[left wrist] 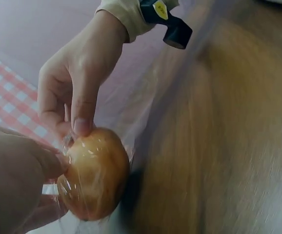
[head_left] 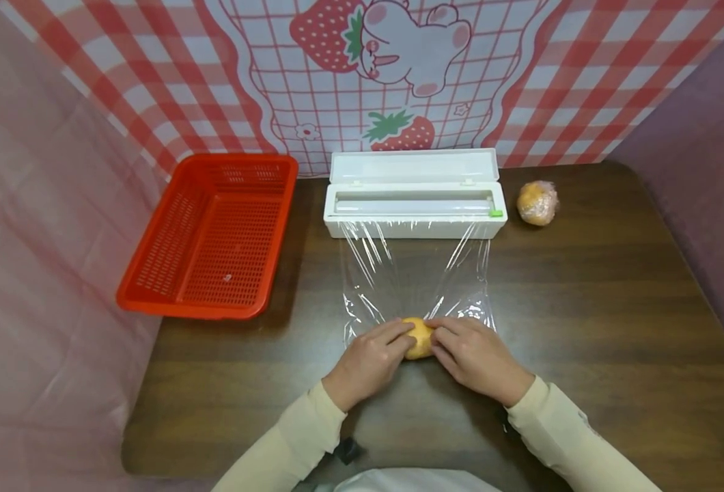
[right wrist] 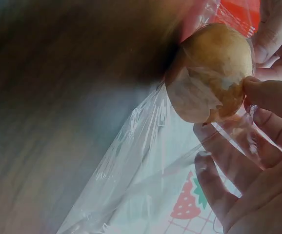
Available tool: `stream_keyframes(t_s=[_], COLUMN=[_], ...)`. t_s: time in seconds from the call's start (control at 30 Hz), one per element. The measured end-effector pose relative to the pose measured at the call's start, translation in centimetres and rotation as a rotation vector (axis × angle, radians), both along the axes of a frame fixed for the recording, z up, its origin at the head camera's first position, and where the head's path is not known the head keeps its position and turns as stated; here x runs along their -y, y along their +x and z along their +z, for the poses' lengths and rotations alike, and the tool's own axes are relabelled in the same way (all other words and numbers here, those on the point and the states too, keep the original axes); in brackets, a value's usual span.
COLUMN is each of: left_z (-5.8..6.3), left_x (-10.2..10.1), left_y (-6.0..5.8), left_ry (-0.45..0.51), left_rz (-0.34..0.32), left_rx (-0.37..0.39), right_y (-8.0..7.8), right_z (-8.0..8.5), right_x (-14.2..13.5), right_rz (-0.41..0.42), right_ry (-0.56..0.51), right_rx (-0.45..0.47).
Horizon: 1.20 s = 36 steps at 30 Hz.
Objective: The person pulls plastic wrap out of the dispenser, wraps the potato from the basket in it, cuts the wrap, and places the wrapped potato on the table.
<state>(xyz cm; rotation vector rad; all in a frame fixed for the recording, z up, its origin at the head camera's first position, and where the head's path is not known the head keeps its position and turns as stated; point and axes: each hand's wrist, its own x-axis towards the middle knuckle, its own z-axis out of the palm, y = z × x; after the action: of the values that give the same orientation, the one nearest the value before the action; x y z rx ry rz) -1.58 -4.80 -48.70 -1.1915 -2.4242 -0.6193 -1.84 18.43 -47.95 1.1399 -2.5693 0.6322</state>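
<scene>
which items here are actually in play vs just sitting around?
In play:
- orange fruit, held between left hand and right hand
- cling film sheet under it, still joined to the dispenser box

Sitting around:
- red basket
- wrapped fruit right of the box

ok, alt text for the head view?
Two hands, left hand and right hand, hold an orange fruit on cling film pulled from a white dispenser. A red basket sits left, a wrapped fruit right.
</scene>
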Motion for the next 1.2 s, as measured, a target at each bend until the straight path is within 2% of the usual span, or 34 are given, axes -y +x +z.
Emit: stream_keyframes(t_s=[0.27, 0.47, 0.83, 1.0, 1.2], left_z=[0.0, 0.2, 0.5, 0.8, 0.6], left_x=[1.0, 1.2, 1.0, 1.0, 1.0], left_y=[-1.3, -2.1, -3.3, -3.9, -4.7], left_ry=[0.049, 0.034, 0.031, -0.008, -0.019], left_rz=[-0.076, -0.124, -0.129, -0.136, -0.151], left_rx=[0.111, 0.141, 0.168, 0.178, 0.188], right_y=[-0.6, -0.8, -1.1, -1.2, -1.1], right_z=[0.1, 0.2, -0.3, -0.5, -0.5], right_x=[0.0, 0.2, 0.3, 0.2, 0.2], right_rz=[-0.011, -0.031, -0.012, 0.002, 0.036], right_ry=[-0.018, -0.012, -0.006, 0.012, -0.026], right_rx=[-0.008, 0.007, -0.033, -0.05, -0.054])
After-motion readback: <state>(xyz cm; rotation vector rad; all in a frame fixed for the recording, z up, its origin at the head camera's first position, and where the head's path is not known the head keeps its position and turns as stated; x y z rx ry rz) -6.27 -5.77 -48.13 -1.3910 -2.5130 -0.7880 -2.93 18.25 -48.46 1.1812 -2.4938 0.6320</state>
